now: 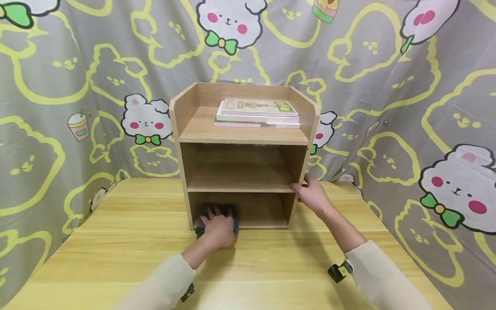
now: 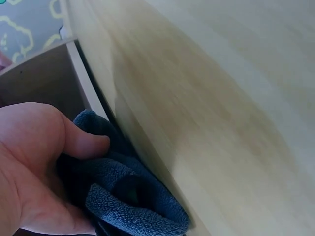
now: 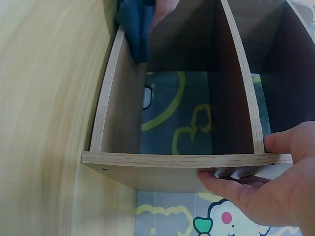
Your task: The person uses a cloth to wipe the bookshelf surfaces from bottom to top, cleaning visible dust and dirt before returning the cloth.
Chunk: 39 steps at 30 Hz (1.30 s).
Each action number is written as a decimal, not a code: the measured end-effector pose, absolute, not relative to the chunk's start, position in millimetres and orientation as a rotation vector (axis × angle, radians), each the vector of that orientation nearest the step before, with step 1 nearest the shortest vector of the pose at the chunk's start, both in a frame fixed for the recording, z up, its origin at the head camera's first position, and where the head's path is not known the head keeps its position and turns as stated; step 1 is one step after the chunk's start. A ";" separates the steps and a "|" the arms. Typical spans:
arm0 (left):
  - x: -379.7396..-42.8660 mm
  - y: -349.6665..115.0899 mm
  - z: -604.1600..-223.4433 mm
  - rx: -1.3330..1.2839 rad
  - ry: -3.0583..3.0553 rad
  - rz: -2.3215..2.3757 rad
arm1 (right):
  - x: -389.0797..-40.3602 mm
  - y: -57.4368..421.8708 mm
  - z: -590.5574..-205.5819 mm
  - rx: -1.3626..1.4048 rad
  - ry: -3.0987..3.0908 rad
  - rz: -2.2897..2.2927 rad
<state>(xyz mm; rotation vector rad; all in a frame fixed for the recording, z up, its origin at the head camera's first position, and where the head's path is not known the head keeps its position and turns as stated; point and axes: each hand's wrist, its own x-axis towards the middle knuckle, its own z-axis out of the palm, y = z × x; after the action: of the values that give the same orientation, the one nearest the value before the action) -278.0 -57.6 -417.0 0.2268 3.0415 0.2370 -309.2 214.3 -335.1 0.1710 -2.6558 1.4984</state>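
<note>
My left hand [image 1: 221, 228] holds a dark blue towelling cloth [image 1: 232, 215] at the left of the bottom compartment of a small wooden shelf unit [image 1: 248, 189]. In the left wrist view the thumb lies over the bunched cloth [image 2: 133, 196], which hangs over the bottom board's front edge; part of the other fingers is hidden. On the other side, my right hand [image 1: 311, 196] grips the unit's right side panel [image 3: 187, 160] level with the middle board. The right wrist view has its thumb inside the panel and its fingers [image 3: 221, 187] against the outer face.
A stack of books [image 1: 257, 114] lies on the unit's top shelf. The unit stands upright on a light wooden table [image 1: 135, 241]. Behind it and along both sides hangs a grey curtain [image 1: 112, 86] with yellow outlines and white cartoon animals.
</note>
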 end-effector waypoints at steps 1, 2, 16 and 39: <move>-278.2 -53.5 -416.9 0.224 3.038 0.231 | -309.3 214.6 -335.3 0.169 -2.657 1.497; -278.8 -49.0 -417.0 0.219 3.037 0.220 | -309.6 214.9 -335.5 0.167 -2.660 1.493; -283.3 44.9 -419.1 0.225 2.999 0.013 | -310.0 214.6 -336.9 0.168 -2.648 1.485; -277.1 71.4 -420.5 0.471 2.949 0.130 | -309.8 213.8 -337.0 0.143 -2.632 1.528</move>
<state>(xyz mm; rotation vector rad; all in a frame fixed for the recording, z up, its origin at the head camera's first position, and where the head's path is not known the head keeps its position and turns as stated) -277.1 71.4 -420.5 0.4715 2.9494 0.1304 -309.8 213.8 -337.0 0.1433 -2.6324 1.5277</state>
